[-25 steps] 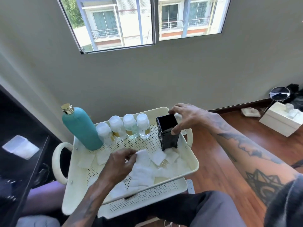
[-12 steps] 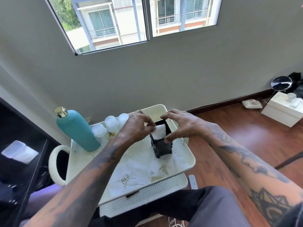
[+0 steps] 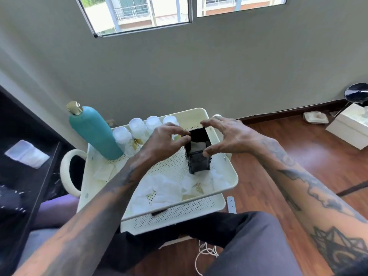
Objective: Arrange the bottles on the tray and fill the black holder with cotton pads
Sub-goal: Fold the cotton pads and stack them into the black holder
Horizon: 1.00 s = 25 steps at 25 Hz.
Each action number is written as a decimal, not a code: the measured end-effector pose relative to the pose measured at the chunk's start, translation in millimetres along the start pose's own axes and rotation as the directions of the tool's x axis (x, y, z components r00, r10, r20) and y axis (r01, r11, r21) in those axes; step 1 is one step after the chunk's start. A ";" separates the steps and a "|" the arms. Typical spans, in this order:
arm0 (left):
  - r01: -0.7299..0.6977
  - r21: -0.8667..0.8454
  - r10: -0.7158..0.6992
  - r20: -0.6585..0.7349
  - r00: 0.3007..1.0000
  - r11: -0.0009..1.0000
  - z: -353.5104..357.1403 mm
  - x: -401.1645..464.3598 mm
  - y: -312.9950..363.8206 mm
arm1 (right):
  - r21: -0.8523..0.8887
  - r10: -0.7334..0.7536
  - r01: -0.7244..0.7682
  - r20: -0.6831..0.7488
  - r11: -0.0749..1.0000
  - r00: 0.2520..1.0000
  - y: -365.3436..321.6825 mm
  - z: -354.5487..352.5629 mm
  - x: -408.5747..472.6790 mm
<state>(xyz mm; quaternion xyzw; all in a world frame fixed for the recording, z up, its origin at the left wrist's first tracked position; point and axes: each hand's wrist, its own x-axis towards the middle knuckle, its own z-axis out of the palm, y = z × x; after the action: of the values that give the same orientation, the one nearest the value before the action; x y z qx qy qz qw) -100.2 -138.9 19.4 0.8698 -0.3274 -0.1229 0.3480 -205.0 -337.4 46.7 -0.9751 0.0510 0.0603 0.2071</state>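
Observation:
The black holder [image 3: 199,160] stands upright on the cream perforated tray [image 3: 229,182], right of centre. A white cotton pad [image 3: 197,146] sits down inside it. My right hand [image 3: 229,134] grips the holder, thumb on its right side and fingers over the back rim. My left hand [image 3: 165,142] hovers at the holder's left rim with loosely curled fingertips just above the pad, holding nothing. A teal bottle [image 3: 95,132] with a gold cap and several small clear bottles [image 3: 137,126] stand along the tray's back. Loose cotton pads [image 3: 163,186] lie on the tray's front.
The tray is the top of a cart with a lower perforated shelf [image 3: 175,216] and a round handle [image 3: 67,168] on the left. A dark shelf unit [image 3: 23,176] stands at the left. A white box [image 3: 350,126] and a mirror [image 3: 356,92] sit on the wooden floor at the right.
My left hand picked a cotton pad off the tray, carried it to the holder and let it go inside. The pad now sits lower in the holder. My right hand stayed on the holder.

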 end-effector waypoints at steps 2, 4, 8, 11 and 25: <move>-0.018 -0.093 0.006 -0.134 0.991 0.995 -5.5 -33.0 -19.7 | 0.077 -0.022 0.037 -0.189 0.996 0.982 2.3 3.2 -14.2; -0.009 -0.141 -0.013 -0.160 0.987 0.990 0.9 -60.9 -36.1 | 0.189 -0.036 0.139 -0.467 0.972 0.884 0.3 15.4 -32.0; -0.081 -0.140 0.062 -0.136 0.989 0.987 19.7 -64.3 -39.9 | 0.245 0.021 0.075 -0.367 0.967 0.930 -12.7 48.7 -40.2; -0.175 -0.022 0.172 -0.109 0.979 0.984 24.8 -44.5 -28.2 | 0.212 0.068 -0.003 -0.297 0.977 0.952 -17.6 63.8 -33.0; 0.107 -0.004 -0.104 0.205 0.973 0.994 55.4 -67.8 -52.2 | -0.224 0.351 -0.343 -0.005 0.912 0.937 -24.3 107.7 -26.5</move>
<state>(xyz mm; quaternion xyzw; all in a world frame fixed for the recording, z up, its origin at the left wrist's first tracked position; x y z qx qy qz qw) -150.5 -95.2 -57.6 0.8662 -0.3138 -0.2322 0.3119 -238.6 -269.2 -37.7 -0.9663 0.2123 0.1187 0.0841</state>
